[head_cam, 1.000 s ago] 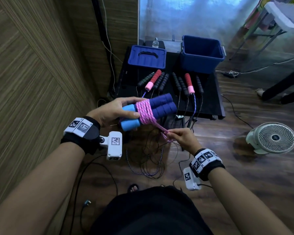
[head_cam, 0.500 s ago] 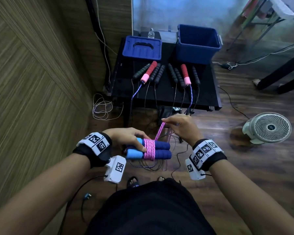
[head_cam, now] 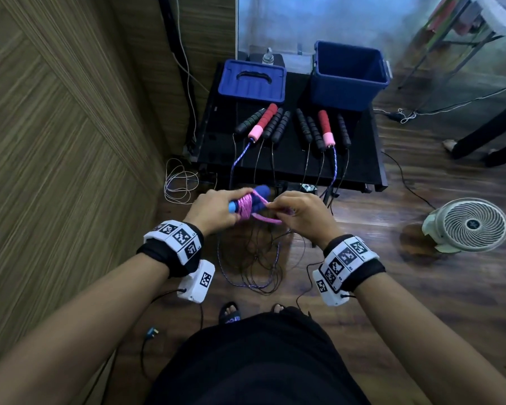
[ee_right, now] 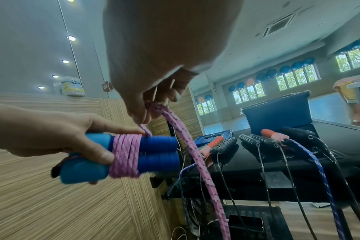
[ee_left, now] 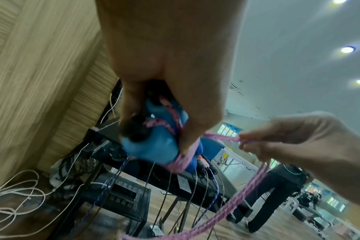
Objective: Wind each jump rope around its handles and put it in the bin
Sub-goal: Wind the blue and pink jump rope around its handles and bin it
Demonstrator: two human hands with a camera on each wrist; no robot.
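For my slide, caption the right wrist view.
Left hand grips paired blue handles while right hand pinches the pink rope above its wraps.

A wood-grain panelled wall (head_cam: 56, 141) meets dark plank flooring (head_cam: 421, 302), where a white fan (head_cam: 468, 225) sits right of a black worktop (head_cam: 362, 159); recessed ceiling lights (ee_left: 347, 49) and windows (ee_right: 296, 78) brighten the hall
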